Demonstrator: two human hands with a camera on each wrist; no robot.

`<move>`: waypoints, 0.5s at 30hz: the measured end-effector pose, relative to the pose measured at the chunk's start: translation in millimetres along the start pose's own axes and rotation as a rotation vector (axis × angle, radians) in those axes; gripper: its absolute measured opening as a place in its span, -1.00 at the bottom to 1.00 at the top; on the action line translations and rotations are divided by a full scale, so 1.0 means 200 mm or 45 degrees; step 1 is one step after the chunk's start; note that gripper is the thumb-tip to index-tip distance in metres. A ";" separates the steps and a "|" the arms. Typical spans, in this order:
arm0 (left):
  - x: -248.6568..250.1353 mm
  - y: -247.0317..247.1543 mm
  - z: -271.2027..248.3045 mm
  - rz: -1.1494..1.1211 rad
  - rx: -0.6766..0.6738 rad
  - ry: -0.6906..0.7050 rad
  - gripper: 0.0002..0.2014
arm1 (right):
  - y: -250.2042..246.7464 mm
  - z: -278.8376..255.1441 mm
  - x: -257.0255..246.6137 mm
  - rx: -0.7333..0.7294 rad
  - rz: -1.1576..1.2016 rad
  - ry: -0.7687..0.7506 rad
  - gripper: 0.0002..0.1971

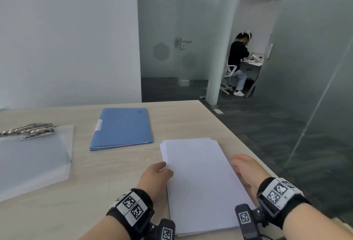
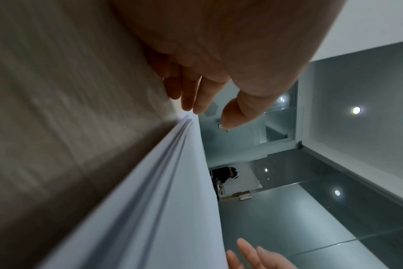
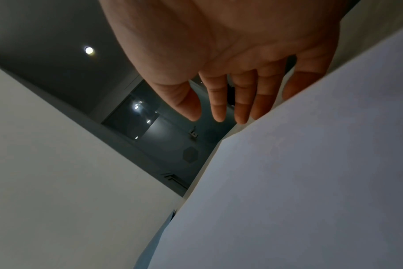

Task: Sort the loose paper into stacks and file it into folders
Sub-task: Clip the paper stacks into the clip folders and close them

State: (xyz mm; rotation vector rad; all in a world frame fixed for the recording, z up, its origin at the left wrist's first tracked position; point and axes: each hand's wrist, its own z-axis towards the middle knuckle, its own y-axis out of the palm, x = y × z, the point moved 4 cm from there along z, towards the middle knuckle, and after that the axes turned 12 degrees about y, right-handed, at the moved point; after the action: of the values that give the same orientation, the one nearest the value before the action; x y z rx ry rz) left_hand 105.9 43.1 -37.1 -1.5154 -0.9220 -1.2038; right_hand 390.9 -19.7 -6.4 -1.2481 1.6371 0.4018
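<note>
While the stack of white paper sheets (image 1: pixel 202 184) is lying on the pale wood-grain table (image 1: pixel 107 163), the person is bracketing it with both hands. Seen from the head camera, the left hand (image 1: pixel 155 176) is touching the stack's left long edge, fingers loosely bent, with the thumb at the top sheet. The right hand (image 1: pixel 246 171) is standing on edge along the stack's right side, fingers straight and gripping nothing. A closed blue card folder (image 1: pixel 122 128) is lying just beyond the stack's far left corner, and a clear plastic clipboard with a metal clip (image 1: pixel 32 155) is lying well to the stack's left.

From the left wrist, the sheets (image 2: pixel 154 191) are showing staggered edges, not yet flush. The left fingers (image 2: pixel 186 98) are reaching straight down toward that edge against the table, the thumb held apart above the paper; nothing is being pinched.

From the right wrist, the right fingers (image 3: pixel 219 102) are hanging straight and together beside the stack's other edge (image 3: pixel 299 172), the little finger partly hidden behind the paper.

The step looks like squaring the stack. To do it well, I would say both palms should be pressing inward evenly and low against the table, so the sheets are sliding into line rather than buckling.
</note>
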 end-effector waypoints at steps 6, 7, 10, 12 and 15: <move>0.02 0.03 0.01 0.359 -0.100 0.077 -0.20 | -0.04 0.06 0.10 -0.053 0.008 0.056 -0.82; 0.02 0.03 0.01 0.412 -0.114 0.077 -0.18 | -0.04 0.07 0.11 -0.062 0.035 0.046 -0.91; 0.02 0.04 0.01 0.555 -0.157 0.061 -0.17 | -0.06 0.08 0.13 -0.046 0.071 0.037 -0.76; 0.02 0.04 0.02 0.623 -0.181 0.047 -0.18 | -0.06 0.07 0.14 -0.036 0.111 0.039 -0.69; 0.02 0.05 0.02 0.712 -0.205 0.038 -0.23 | -0.07 0.06 0.13 -0.051 0.207 0.039 -0.76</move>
State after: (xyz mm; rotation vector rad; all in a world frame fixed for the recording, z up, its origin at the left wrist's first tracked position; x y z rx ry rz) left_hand 118.0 43.6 -36.0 -1.7258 -0.3421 -0.8985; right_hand 409.8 -31.6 -29.5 -1.1592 1.7708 0.5207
